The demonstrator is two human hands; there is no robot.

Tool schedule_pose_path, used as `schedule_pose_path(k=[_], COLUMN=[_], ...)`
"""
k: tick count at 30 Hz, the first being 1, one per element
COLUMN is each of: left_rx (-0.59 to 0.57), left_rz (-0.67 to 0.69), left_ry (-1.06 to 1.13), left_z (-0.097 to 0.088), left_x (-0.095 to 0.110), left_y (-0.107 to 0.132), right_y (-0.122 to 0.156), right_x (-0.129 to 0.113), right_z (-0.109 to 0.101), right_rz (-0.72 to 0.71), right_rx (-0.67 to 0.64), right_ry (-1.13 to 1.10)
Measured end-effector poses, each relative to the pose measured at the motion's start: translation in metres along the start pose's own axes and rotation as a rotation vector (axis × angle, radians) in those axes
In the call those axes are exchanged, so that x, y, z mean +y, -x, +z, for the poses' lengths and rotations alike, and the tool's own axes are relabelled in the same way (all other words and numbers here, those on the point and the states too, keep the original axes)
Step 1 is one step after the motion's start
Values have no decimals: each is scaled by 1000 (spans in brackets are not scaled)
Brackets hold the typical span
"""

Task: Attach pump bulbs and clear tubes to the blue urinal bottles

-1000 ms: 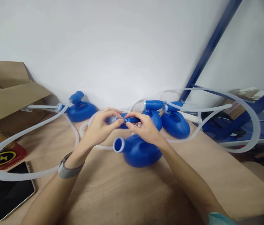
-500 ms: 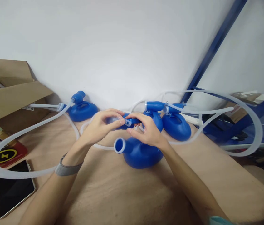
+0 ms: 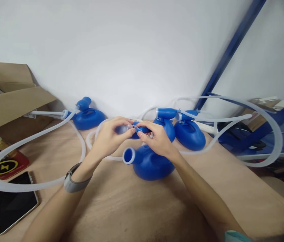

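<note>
My left hand (image 3: 110, 136) is closed round a clear plastic piece (image 3: 122, 129), mostly covered by its fingers. Meeting it from the other side, my right hand (image 3: 158, 137) pinches a blue plastic fitting (image 3: 143, 129), its thumb pressed at the joint; fine detail there is too small to make out. Directly below both hands stands a blue plastic urinal bottle (image 3: 153, 168), its uncapped pale-rimmed mouth (image 3: 129, 155) facing left. White translucent hose (image 3: 111, 158) lies on the table behind the hands.
Two blue bottles with hoses (image 3: 191, 136) stand at the right, one more (image 3: 89, 119) at the left. A hose loop (image 3: 18, 186) crosses a phone (image 3: 16, 205) near a red-yellow package (image 3: 12, 161). A cardboard box (image 3: 18, 101) and blue metal frame (image 3: 230, 57) flank the table.
My right thumb has moved up onto the joint between the clear piece and the blue fitting. My left wrist has shifted slightly right. The bottles have stayed in place.
</note>
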State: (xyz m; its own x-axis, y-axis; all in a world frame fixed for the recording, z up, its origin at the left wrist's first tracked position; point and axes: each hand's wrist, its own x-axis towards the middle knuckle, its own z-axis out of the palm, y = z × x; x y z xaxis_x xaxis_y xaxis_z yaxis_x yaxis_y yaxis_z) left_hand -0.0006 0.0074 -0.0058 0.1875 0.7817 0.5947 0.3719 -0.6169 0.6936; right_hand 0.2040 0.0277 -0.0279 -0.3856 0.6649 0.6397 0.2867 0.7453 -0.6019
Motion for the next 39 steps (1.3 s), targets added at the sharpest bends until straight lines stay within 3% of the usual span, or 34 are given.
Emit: schedule_pose_path(k=[15,18,21,23,26,29,31,34,37,39], left_rx=[96,-13,-248,-289,-263,-290,-329,-345,-311,-304], left_rz=[118,114,8,-149,-460,-633,-724,-810,-827,-799], left_ry=[-137,-96,26,-29,-570,-745,-797,-843,-854,-821], left_z=[8,1,-19,-33,-47,-49,-46,-44,-45,-46], left_x=[1,-5,-28,-55,-107,-154,-177,-197,-205,-205], left_y=[5,0,-12,-20,-24,-15,-7,3,7,8], right_y=[-2,-3,-5,-8,-11,-11,-9,-5,-3,-4], right_x=[1,-1,6,18,45,69,78,81,76,73], right_z=[-4,-6,-10,-12,-10,-4,0,0,-4,-5], right_rz=[-97,-83,-29,69,234,333,369,378,373,404], right_rx=[-46,-29,3,37,57,1,-96,-355,-620,-697], right_ry=[-31,28,126,172,200,170,130,149,160,93])
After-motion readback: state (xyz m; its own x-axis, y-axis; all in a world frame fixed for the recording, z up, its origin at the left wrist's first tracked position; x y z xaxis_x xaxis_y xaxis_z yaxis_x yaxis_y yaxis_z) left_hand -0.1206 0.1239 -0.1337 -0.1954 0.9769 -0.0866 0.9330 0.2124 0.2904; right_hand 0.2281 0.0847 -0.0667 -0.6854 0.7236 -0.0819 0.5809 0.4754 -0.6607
